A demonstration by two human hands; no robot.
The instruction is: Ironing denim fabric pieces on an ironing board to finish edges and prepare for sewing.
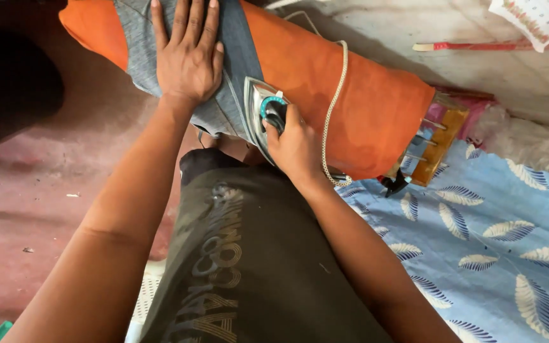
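Grey garment (227,76): faded denim-like cloth, laid over orange-covered ironing board (376,108). Left hand (187,54) flat, fingers spread, pressing it. Right hand (295,146) closed around silver iron (260,111), corded.

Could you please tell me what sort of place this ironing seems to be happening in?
Probably a home or small informal workroom. The right hand grips an iron on grey cloth over an orange-covered board, beside a blue leaf-print sheet and a worn reddish floor.
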